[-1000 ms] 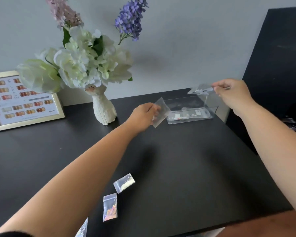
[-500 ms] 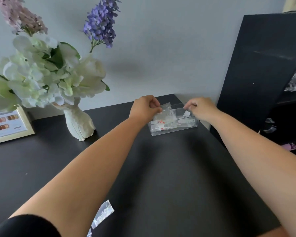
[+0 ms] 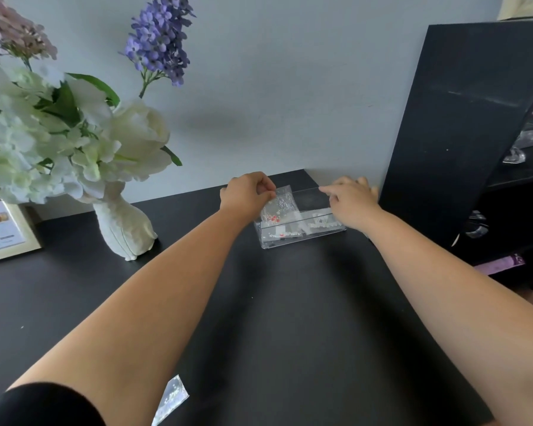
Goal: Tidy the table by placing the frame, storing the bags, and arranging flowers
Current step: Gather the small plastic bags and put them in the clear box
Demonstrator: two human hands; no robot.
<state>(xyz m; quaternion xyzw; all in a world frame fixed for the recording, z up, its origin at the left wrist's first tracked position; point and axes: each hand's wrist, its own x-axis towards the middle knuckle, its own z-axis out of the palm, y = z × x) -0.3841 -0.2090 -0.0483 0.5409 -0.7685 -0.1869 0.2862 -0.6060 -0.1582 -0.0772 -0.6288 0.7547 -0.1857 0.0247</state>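
A clear plastic box (image 3: 302,238) stands at the back right of the black table (image 3: 290,327), with several small bags lying in it. My left hand (image 3: 246,196) pinches the top of a small clear bag (image 3: 280,205) with red and white bits, holding it upright in the box's left end. My right hand (image 3: 350,202) hovers over the box's right end, fingers spread and nothing in them, above a bag (image 3: 320,222) lying inside. One more small bag (image 3: 171,398) lies on the table near my left elbow. The gold frame (image 3: 5,233) leans at the far left.
A white vase (image 3: 124,230) holds white flowers (image 3: 74,139), a purple stem (image 3: 161,35) and a pink stem (image 3: 16,36), left of the box. A tall black cabinet (image 3: 462,124) with shelves stands right beside the box. The wall runs just behind it.
Both hands came down from above the table to the box. The right hand let go of its bag inside. The left hand's bag now dips into the box's left end.
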